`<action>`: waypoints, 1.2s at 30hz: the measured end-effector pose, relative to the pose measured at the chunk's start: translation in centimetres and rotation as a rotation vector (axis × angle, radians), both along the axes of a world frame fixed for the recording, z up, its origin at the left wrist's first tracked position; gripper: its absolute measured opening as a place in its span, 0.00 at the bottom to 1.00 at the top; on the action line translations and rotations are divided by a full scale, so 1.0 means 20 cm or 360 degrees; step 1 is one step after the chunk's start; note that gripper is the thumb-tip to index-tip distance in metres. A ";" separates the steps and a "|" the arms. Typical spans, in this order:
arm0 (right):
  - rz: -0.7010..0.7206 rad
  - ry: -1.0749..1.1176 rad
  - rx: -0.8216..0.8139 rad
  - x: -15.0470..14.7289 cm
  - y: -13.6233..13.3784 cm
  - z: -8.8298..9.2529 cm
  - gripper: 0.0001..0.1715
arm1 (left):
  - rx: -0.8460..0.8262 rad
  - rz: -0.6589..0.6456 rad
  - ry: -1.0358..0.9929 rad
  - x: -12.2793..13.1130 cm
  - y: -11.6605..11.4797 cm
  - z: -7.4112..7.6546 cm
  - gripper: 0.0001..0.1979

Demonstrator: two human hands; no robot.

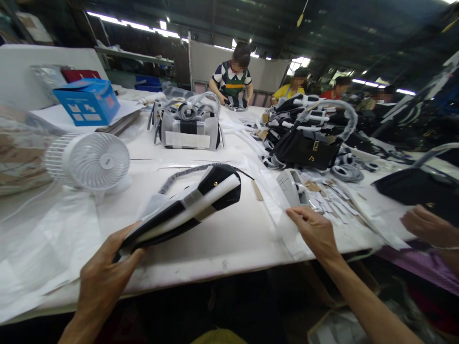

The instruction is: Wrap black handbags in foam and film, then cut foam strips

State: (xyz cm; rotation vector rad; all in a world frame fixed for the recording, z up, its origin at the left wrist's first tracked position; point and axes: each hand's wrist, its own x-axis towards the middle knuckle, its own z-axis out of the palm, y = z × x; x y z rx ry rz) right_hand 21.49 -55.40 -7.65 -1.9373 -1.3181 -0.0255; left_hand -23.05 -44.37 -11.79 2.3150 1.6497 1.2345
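Note:
My left hand grips the near end of a black handbag, which is tilted on its side above the table. White padding and tape strips run along the bag, and its wrapped handle loops behind it. To the right, my right hand is closed with thumb and forefinger pinched at the edge of a thin white sheet. Just beyond those fingers stands a tape dispenser with a mark drawn on its side.
A white fan and a blue box stand at left. Wrapped handbags sit farther back, and a pile of black bags lies at right. A co-worker's hand is at the right edge. Several people work behind the white table.

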 end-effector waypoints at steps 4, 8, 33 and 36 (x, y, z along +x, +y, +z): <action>0.0154 0.0262 0.0151 -0.20 0.03 0.04 0.14 | -0.0091 0.0013 -0.0039 0.00 -0.01 0.01 0.18; 0.0875 0.0494 -0.0287 -0.47 0.06 0.00 0.11 | -0.0112 0.0016 -0.0109 -0.01 0.00 -0.01 0.20; 0.1432 -0.0970 -0.0602 -0.37 0.49 -0.13 0.17 | -0.0281 0.0084 -0.0384 0.00 0.00 -0.01 0.20; 0.1569 -0.0884 -0.0728 -0.49 0.65 -0.14 0.23 | -0.0338 0.0145 -0.0465 -0.01 0.01 -0.02 0.21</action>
